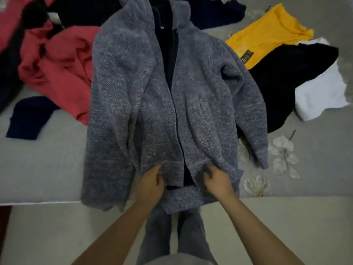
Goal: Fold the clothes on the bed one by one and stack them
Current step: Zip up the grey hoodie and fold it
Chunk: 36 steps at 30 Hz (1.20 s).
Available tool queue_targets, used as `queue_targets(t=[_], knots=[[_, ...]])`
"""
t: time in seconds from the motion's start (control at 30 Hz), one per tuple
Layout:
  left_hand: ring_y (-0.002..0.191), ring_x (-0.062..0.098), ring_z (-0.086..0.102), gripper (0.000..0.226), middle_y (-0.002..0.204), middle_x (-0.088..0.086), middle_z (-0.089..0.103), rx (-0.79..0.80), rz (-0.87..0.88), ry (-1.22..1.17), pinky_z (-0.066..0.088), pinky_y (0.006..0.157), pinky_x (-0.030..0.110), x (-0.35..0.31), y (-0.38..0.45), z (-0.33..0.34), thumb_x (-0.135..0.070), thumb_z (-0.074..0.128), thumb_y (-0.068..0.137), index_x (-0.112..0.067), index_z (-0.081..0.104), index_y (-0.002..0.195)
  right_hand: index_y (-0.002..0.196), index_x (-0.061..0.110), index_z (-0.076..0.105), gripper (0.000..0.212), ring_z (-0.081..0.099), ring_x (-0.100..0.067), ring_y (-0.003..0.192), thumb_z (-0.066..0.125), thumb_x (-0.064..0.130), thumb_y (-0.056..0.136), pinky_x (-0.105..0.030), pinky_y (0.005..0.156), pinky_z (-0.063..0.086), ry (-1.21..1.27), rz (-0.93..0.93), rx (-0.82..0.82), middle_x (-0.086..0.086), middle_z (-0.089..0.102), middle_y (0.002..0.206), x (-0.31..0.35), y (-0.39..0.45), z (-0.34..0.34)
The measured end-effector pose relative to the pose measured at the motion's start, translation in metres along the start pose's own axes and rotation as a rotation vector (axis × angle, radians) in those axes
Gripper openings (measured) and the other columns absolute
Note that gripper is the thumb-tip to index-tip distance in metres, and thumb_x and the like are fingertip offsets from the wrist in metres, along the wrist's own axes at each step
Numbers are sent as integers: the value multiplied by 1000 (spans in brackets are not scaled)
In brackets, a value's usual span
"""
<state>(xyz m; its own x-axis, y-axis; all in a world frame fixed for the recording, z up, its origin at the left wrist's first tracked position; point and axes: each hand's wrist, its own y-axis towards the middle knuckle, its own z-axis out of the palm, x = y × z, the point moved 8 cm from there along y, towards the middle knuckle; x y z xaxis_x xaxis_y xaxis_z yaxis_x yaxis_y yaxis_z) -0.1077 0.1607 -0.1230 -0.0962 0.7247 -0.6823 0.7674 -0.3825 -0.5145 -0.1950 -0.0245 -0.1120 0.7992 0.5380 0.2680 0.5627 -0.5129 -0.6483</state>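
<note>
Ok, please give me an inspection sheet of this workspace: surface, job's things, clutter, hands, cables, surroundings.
Surface: grey bed with flower print.
Job's things: grey cardigan spread flat, front open, hem at the bed's edge. Unfolded around it: red garment, navy piece, yellow shirt, black garment, white garment, dark clothes at the top. No stack seen.
Clutter: nothing seen.
Hands: left hand and right hand each have a grip on the cardigan's hem.
Cables: nothing seen.
Surroundings: pale floor.

We stand in a home bedroom: a bed (pixel 38 169) with a flowered grey cover, strewn with everyday clothes (pixel 57 69).
</note>
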Motion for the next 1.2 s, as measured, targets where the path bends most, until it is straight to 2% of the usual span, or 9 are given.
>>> queue_targets(t=[0.1,0.2,0.37,0.5,0.73,0.87,1.0,1.13,1.2], knots=[[93,31,55,44,98,15,60,-219,-131,16,43,76,35,23,-16,-5,-12,51,92,-5,42,134,98,6,60,33,59,-33,100,45,35,94,-34,74,43,-61,57,-84,-20,64,104,-24,0,-5],[59,21,49,55,61,4,49,-155,-196,-83,35,52,28,28,-27,25,-21,48,93,-15,25,143,68,11,49,44,61,-32,96,45,48,91,-30,67,39,-66,124,106,-20,63,91,-45,2,27],[69,19,54,64,70,-3,54,-146,-298,-292,41,66,29,19,-31,69,-28,47,94,-30,9,145,110,6,54,37,59,-31,99,69,20,80,-23,68,34,482,97,-124,-7,58,88,-51,-3,38],[123,25,44,59,133,7,47,-209,-412,-561,37,93,30,13,-24,88,-25,48,94,-30,19,144,143,24,25,72,38,-23,127,65,30,84,-24,95,33,388,-67,-12,-10,38,138,-33,3,54],[101,17,47,48,127,7,48,-384,-448,-688,40,86,28,11,-17,82,-18,58,89,-17,38,133,145,33,13,78,44,-29,122,62,19,86,-35,92,41,438,-9,-58,-11,24,147,-30,10,57],[103,18,45,51,129,8,46,-413,-427,-777,42,88,31,12,-6,81,-12,62,86,-14,37,131,142,27,27,72,48,-13,111,63,5,84,-15,88,42,750,-90,15,4,40,135,-39,19,56],[112,22,47,53,132,11,46,-414,-368,-788,43,97,38,14,0,80,-8,64,83,-19,36,127,132,42,34,73,36,-19,128,67,3,80,-44,105,37,916,-105,196,3,39,139,-46,25,64],[130,21,36,61,143,2,35,-352,-207,-844,36,106,46,5,0,73,-3,62,83,-34,32,127,115,48,46,66,47,-29,122,63,-5,79,-33,84,54,1068,-100,334,-14,40,139,-41,26,64],[126,21,42,55,137,-4,41,-273,-168,-863,38,103,48,6,-3,76,-3,58,86,-43,43,119,123,36,46,65,64,-18,91,55,-13,81,-23,69,55,1141,-125,391,-16,47,126,-40,23,61]])
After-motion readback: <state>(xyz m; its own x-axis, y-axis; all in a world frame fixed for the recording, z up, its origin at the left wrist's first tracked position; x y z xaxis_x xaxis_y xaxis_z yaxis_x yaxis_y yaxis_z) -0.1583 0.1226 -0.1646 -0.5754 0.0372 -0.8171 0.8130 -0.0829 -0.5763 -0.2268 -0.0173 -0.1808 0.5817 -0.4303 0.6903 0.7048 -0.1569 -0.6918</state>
